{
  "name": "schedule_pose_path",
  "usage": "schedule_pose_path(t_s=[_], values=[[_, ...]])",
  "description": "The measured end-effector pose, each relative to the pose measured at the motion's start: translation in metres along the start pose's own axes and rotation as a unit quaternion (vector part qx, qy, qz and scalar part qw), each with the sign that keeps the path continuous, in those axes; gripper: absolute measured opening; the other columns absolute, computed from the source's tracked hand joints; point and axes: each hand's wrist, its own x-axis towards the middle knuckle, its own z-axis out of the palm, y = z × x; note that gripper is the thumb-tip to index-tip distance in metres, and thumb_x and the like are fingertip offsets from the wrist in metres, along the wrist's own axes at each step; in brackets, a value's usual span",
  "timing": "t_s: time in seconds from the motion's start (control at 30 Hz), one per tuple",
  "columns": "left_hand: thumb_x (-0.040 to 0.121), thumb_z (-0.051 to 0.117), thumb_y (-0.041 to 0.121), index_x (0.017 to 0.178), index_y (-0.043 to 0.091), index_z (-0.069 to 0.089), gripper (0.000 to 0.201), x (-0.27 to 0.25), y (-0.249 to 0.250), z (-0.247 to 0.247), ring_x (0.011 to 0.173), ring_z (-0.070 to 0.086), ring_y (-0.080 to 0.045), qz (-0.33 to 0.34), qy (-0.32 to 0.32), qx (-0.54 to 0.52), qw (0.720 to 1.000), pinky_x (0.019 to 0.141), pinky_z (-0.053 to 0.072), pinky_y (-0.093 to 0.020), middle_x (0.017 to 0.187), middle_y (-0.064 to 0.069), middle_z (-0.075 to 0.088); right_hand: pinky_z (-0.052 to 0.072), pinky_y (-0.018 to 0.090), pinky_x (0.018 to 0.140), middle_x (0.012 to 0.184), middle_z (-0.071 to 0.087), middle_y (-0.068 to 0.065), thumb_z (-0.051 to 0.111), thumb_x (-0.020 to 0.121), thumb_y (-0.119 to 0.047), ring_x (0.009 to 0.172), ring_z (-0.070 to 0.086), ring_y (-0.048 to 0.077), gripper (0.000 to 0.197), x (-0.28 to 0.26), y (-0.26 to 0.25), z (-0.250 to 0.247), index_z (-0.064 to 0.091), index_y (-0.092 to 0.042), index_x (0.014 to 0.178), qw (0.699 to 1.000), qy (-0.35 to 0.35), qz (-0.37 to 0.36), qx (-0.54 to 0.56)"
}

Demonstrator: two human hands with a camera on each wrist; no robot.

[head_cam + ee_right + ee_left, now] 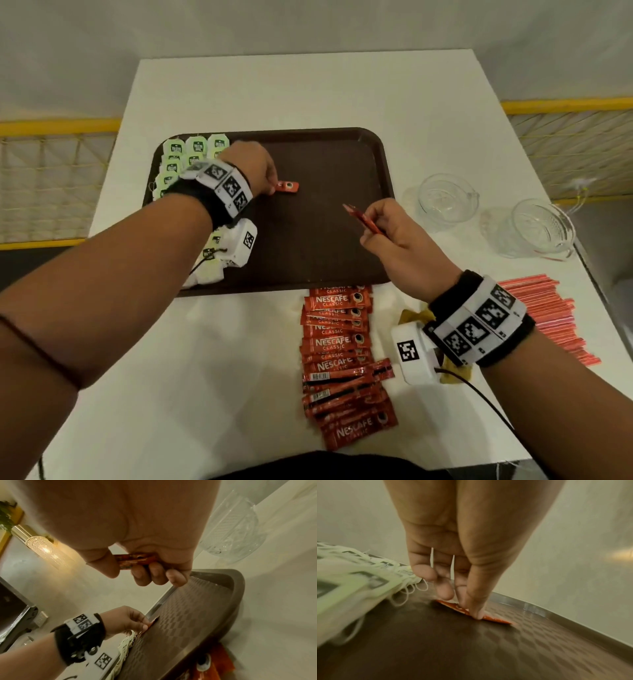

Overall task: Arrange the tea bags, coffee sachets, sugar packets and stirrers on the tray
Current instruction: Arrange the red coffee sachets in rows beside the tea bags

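Observation:
A brown tray (325, 246) (471, 653) (188, 622) lies on the white table. Green-tagged tea bags (191, 150) (351, 577) (126, 643) fill its left side. My left hand (271, 188) (471, 610) (145, 624) pinches the end of a red coffee sachet (287, 186) (494, 619) that lies flat on the tray beside the tea bags. My right hand (371, 222) (137, 568) hovers over the tray's right half and grips another red sachet (361, 217) (133, 559), tilted, between thumb and curled fingers.
A pile of red coffee sachets (339, 346) lies on the table just before the tray. Red stirrers (548, 315) are heaped at the right edge. Two clear glass cups (445, 202) (541, 229) stand right of the tray. Yellow-brown packets (416, 315) peek from under my right wrist.

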Motion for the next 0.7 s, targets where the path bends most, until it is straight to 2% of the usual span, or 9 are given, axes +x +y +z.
schedule_pose_path(t_s=[0.13, 0.2, 0.27, 0.37, 0.43, 0.5, 0.53, 0.63, 0.7], values=[[0.078, 0.077, 0.029, 0.088, 0.021, 0.076, 0.013, 0.043, -0.017, -0.013, 0.092, 0.066, -0.028, -0.013, 0.015, 0.052, 0.998, 0.082, 0.054, -0.035, 0.096, 0.0, 0.071, 0.035, 0.02, 0.055, 0.074, 0.045, 0.0, 0.05, 0.097, -0.011, 0.059, 0.039, 0.005, 0.009, 0.006, 0.002, -0.001, 0.045, -0.018, 0.1, 1.0, 0.02, 0.004, 0.003], [0.076, 0.075, 0.034, 0.087, 0.018, 0.075, 0.019, 0.063, -0.028, -0.014, 0.084, 0.067, -0.029, -0.02, 0.026, 0.09, 0.995, 0.078, 0.057, -0.041, 0.091, -0.001, 0.069, 0.035, 0.02, 0.053, 0.071, 0.044, -0.001, 0.049, 0.098, -0.012, 0.057, 0.038, 0.005, 0.006, 0.006, 0.003, -0.001, 0.046, -0.017, 0.098, 1.0, 0.019, 0.007, 0.001], [0.078, 0.073, 0.031, 0.084, 0.016, 0.074, 0.016, 0.075, -0.034, -0.016, 0.08, 0.067, -0.03, -0.013, 0.013, 0.125, 0.992, 0.074, 0.059, -0.046, 0.089, -0.003, 0.068, 0.035, 0.02, 0.053, 0.07, 0.042, -0.001, 0.049, 0.096, -0.018, 0.056, 0.037, 0.006, 0.003, 0.006, 0.003, -0.001, 0.046, -0.016, 0.097, 1.0, 0.015, 0.008, 0.007], [0.079, 0.072, 0.028, 0.081, 0.017, 0.074, 0.012, 0.084, -0.039, -0.016, 0.08, 0.067, -0.03, 0.002, 0.011, 0.152, 0.988, 0.073, 0.059, -0.047, 0.089, -0.002, 0.068, 0.036, 0.031, 0.057, 0.074, 0.043, 0.005, 0.046, 0.089, -0.024, 0.061, 0.039, 0.015, 0.013, 0.007, 0.004, 0.001, 0.044, -0.016, 0.099, 0.999, 0.014, 0.022, 0.043], [0.077, 0.07, 0.027, 0.081, 0.017, 0.074, 0.011, 0.086, -0.045, -0.012, 0.074, 0.065, -0.028, -0.012, 0.027, 0.144, 0.989, 0.07, 0.06, -0.045, 0.085, -0.001, 0.066, 0.037, 0.036, 0.06, 0.078, 0.045, 0.008, 0.043, 0.091, -0.023, 0.065, 0.04, 0.019, 0.008, 0.008, 0.005, 0.004, 0.042, -0.018, 0.099, 0.998, 0.014, 0.024, 0.055], [0.079, 0.067, 0.032, 0.083, 0.015, 0.072, 0.019, 0.074, -0.04, -0.015, 0.069, 0.061, -0.028, -0.035, 0.052, 0.093, 0.994, 0.069, 0.058, -0.04, 0.081, -0.003, 0.064, 0.044, 0.036, 0.063, 0.081, 0.053, 0.008, 0.041, 0.1, -0.019, 0.066, 0.047, 0.02, 0.002, 0.011, 0.003, 0.007, 0.042, -0.019, 0.102, 0.999, 0.008, 0.013, 0.042], [0.082, 0.065, 0.037, 0.086, 0.014, 0.072, 0.024, 0.063, -0.032, -0.02, 0.073, 0.062, -0.029, -0.023, 0.076, 0.052, 0.996, 0.071, 0.057, -0.037, 0.083, -0.004, 0.066, 0.048, 0.036, 0.064, 0.082, 0.058, 0.006, 0.04, 0.103, -0.018, 0.066, 0.052, 0.021, 0.003, 0.013, 0.002, 0.008, 0.042, -0.018, 0.105, 0.999, 0.005, 0.008, 0.036], [0.088, 0.059, 0.049, 0.095, 0.02, 0.073, 0.033, 0.024, 0.0, -0.035, 0.088, 0.061, -0.017, 0.061, 0.123, -0.117, 0.984, 0.08, 0.047, -0.03, 0.091, 0.004, 0.068, 0.055, 0.036, 0.061, 0.084, 0.066, 0.001, 0.041, 0.104, -0.024, 0.064, 0.064, 0.022, 0.009, 0.018, 0.0, 0.011, 0.042, -0.022, 0.113, 1.0, 0.009, 0.0, 0.017], [0.088, 0.054, 0.06, 0.094, 0.024, 0.072, 0.04, -0.013, 0.021, -0.041, 0.078, 0.059, -0.009, 0.134, 0.091, -0.224, 0.961, 0.076, 0.042, -0.026, 0.087, 0.01, 0.069, 0.051, 0.031, 0.061, 0.081, 0.067, -0.002, 0.044, 0.103, -0.028, 0.061, 0.062, 0.014, 0.013, 0.022, 0.001, 0.012, 0.044, -0.021, 0.114, 0.999, 0.025, -0.01, -0.028]])
